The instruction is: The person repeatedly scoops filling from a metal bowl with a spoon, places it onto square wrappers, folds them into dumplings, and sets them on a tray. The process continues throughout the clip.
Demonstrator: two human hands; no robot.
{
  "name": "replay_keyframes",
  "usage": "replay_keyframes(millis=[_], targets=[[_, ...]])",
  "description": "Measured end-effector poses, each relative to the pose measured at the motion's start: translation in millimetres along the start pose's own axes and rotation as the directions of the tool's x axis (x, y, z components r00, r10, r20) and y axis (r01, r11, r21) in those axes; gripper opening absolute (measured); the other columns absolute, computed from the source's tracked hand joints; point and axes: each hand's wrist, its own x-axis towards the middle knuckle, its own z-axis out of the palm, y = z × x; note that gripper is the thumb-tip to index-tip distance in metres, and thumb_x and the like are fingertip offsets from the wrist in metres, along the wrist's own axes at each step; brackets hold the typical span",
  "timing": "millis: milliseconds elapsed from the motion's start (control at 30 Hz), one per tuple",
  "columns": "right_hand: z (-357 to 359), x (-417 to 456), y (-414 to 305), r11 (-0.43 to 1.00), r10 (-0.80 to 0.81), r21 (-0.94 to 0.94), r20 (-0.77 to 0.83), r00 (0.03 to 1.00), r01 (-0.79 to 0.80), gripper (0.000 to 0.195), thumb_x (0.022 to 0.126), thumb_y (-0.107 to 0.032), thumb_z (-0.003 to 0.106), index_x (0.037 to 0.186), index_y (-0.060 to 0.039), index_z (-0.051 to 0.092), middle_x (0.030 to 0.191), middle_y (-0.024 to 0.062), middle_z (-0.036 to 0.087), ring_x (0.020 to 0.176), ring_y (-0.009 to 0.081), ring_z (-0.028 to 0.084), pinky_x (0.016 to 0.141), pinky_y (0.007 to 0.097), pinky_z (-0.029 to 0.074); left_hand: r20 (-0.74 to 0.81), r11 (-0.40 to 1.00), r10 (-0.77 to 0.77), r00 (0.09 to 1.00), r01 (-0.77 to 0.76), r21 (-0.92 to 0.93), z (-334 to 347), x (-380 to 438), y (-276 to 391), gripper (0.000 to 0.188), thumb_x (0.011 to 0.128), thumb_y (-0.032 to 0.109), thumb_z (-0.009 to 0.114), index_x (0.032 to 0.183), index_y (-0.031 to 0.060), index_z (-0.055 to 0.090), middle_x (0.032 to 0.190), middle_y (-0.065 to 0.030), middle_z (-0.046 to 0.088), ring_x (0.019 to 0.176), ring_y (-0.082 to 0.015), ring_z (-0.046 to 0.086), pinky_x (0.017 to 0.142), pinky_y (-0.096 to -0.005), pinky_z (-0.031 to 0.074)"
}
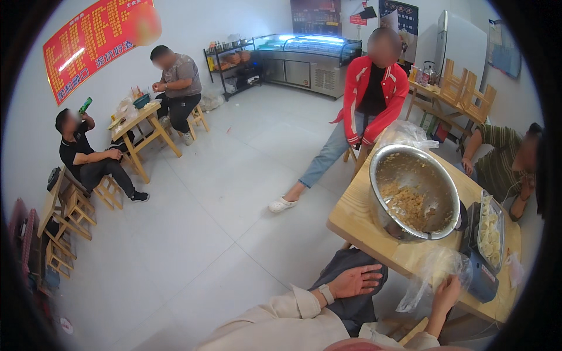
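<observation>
My left hand (356,281), with a pale watch strap at its wrist, lies over my dark-trousered lap. Its palm is turned up, its fingers are apart and nothing is in it. My right hand (447,293) is at the table's near edge, fingers curled on a clear plastic bag (448,263). Pale, flat stuff shows in the bag; the fingertips partly hide it. Beyond the bag stands a large steel bowl (448,175) with light-brown minced filling (406,204) and a utensil partly sunk in it. To its right, a metal tray (491,232) of folded dumplings rests on a blue weighing scale (483,278).
The wooden table (351,215) has a rounded corner near my left hand. Another plastic bag (406,134) lies behind the bowl. A person in a red jacket (373,96) sits across, another in a striped shirt (498,149) at right. Two people sit at a farther table (147,112).
</observation>
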Motion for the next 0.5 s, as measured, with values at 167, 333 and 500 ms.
replay_keyframes(millis=[167,333,500], targets=[[17.5,-3.6,17.3,0.998,-0.027,0.050,-0.120,0.992,0.033,0.014,0.084,-0.001,0.050,0.097,0.0010,0.055,0.087,0.0199,0.055,0.085,0.0388,0.053,0.073,0.0429,0.042,-0.024,0.999,-0.007,1.000,0.008,0.040,3.0,0.2,-0.4,0.050,0.097,0.028,0.041,0.142,0.0110,0.029,0.123,-0.0044,0.053,0.105,-0.0168,0.055,0.087,-0.0334,0.048],[14.5,-4.2,17.4,0.998,-0.032,0.043,-0.064,0.997,0.035,0.015,0.084,0.000,0.052,0.098,0.0012,0.055,0.090,0.0202,0.056,0.086,0.0379,0.053,0.076,0.0418,0.043,-0.027,0.999,-0.013,1.000,0.014,0.032,-1.1,1.8,-1.8,0.048,0.098,0.028,0.038,0.142,0.0111,0.029,0.123,-0.0044,0.053,0.104,-0.0164,0.055,0.088,-0.0330,0.048],[9.0,-5.2,10.8,0.997,0.019,0.079,-0.049,0.999,-0.015,0.014,0.085,-0.002,0.053,0.099,0.0021,0.055,0.091,0.0210,0.056,0.087,0.0380,0.054,0.076,0.0410,0.043,0.001,0.999,-0.010,1.000,0.010,0.031,1.2,3.0,-3.8,0.048,0.098,0.028,0.037,0.142,0.0113,0.029,0.123,-0.0042,0.054,0.105,-0.0168,0.056,0.088,-0.0328,0.047]])
